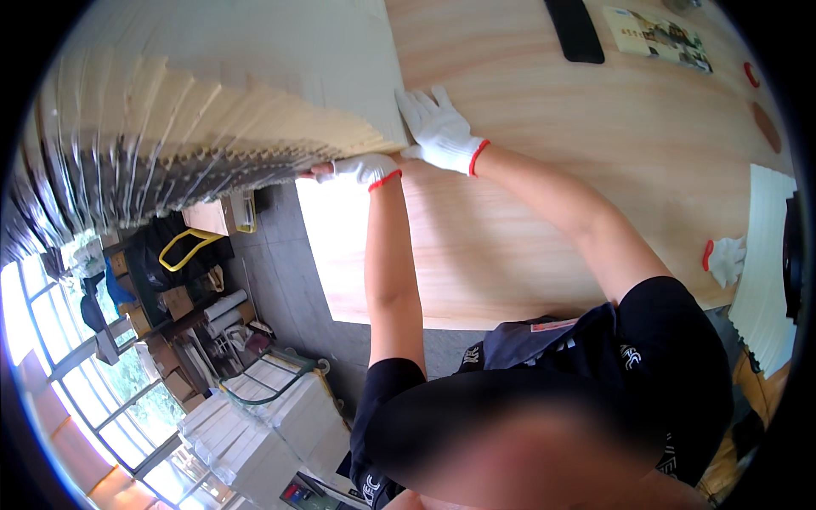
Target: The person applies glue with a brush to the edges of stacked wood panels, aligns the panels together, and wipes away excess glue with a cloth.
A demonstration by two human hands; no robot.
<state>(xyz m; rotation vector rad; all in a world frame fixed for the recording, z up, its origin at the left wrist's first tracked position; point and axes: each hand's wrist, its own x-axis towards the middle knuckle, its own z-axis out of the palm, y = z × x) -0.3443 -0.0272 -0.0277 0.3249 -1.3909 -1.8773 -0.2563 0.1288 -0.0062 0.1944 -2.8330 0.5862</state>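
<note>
A tall stack of large pale sheets [280, 51] fills the upper left of the table, its layered edges fanned out along the near side. My right hand [440, 132], in a white knit glove with a red cuff, lies against the stack's right edge with fingers spread. Close below it, my left hand [361, 170] wears a matching glove with bare fingertips showing. Its fingers stretch leftward along the stack's near edge, partly hidden by it. Neither hand has visibly closed round anything.
The pale wooden table [527, 229] carries a black phone [575, 32] and a printed booklet [659, 38] at the back. A spare white glove [727, 260] lies at right beside white sheets [765, 268]. White stacks on a cart [272, 395] stand at lower left.
</note>
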